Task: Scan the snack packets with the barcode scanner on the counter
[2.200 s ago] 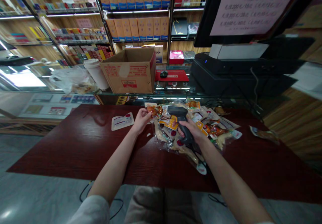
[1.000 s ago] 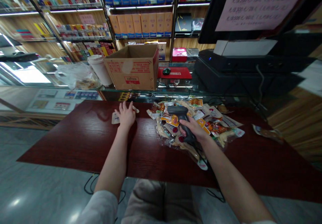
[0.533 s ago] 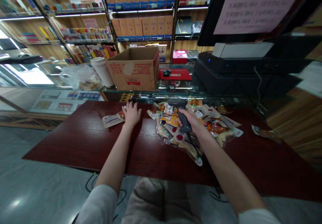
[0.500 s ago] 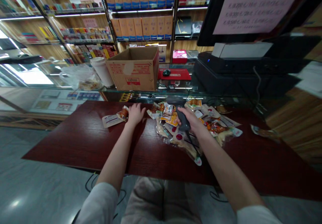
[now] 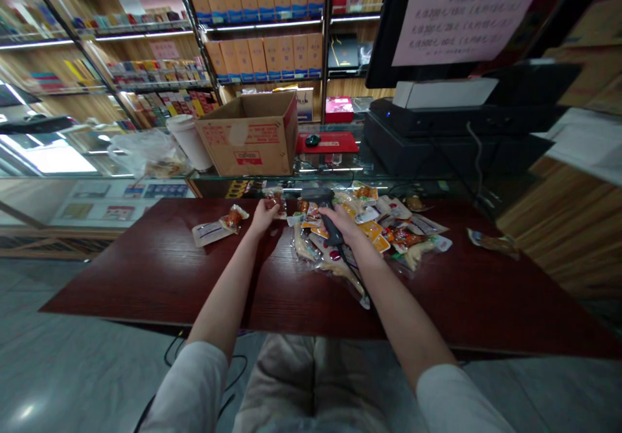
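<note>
The dark red wooden tabletop (image 5: pixel 146 284) carries every loose item in this section. My reference point on it is the pile of vacuum-sealed snack packets (image 5: pixel 393 229).

My right grip (image 5: pixel 343 220) is closed around the handle of a black handheld barcode scanner (image 5: pixel 331 231), directly over the near-left part of the pile. Its black cable (image 5: pixel 350 268) lies across the packets on the side toward me. Caution: a taut cable could catch a packet corner and drag the pile out of position.

My left grip (image 5: pixel 266 216) is just left of the pile, and its fingers pinch a small vacuum-sealed packet (image 5: pixel 275 201). Caution: slick film may slip from so light a pinch, especially if the packet is pulled at an angle.

Left of the pile, an orange-filled packet (image 5: pixel 233 218) rests on a flat white sachet (image 5: pixel 207 233). A single packet (image 5: pixel 493 243) lies well right of the pile. Behind the pile stands a glass display counter (image 5: pixel 340 177), bearing a cardboard box (image 5: pixel 247 141). Caution: packets pushed toward the rear may slide against the glass, where they are harder to reach.
</note>
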A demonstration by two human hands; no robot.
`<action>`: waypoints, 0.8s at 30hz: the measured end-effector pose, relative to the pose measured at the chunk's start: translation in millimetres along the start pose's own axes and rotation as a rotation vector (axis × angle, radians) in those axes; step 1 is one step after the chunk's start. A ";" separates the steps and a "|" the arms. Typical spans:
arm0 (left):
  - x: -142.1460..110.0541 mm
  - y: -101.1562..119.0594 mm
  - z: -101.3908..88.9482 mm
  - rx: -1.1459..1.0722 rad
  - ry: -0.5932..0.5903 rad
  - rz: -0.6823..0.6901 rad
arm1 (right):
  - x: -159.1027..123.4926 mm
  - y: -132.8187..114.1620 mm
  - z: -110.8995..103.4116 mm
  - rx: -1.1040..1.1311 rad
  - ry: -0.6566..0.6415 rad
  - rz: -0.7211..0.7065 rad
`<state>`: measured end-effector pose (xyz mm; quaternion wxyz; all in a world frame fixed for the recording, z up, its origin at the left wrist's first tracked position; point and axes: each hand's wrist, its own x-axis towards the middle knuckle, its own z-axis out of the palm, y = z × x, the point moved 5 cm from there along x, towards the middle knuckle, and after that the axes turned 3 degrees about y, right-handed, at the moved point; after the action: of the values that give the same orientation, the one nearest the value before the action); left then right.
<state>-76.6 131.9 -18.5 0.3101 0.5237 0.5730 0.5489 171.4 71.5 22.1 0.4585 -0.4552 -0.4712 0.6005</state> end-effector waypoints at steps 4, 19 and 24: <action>-17.1 -2.3 -2.3 -0.317 -0.034 -0.024 | 11.9 -4.5 15.3 0.040 -0.040 0.032; -19.1 -21.6 -7.4 -0.562 -0.093 -0.032 | 0.8 18.9 27.4 0.078 -0.186 -0.092; -19.2 -25.1 1.2 -0.377 -0.081 0.002 | -6.0 16.8 29.9 0.094 -0.232 -0.117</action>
<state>-77.0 118.0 -46.8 0.4251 0.4785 0.4465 0.6252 141.0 58.9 10.5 0.4558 -0.3324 -0.5182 0.6428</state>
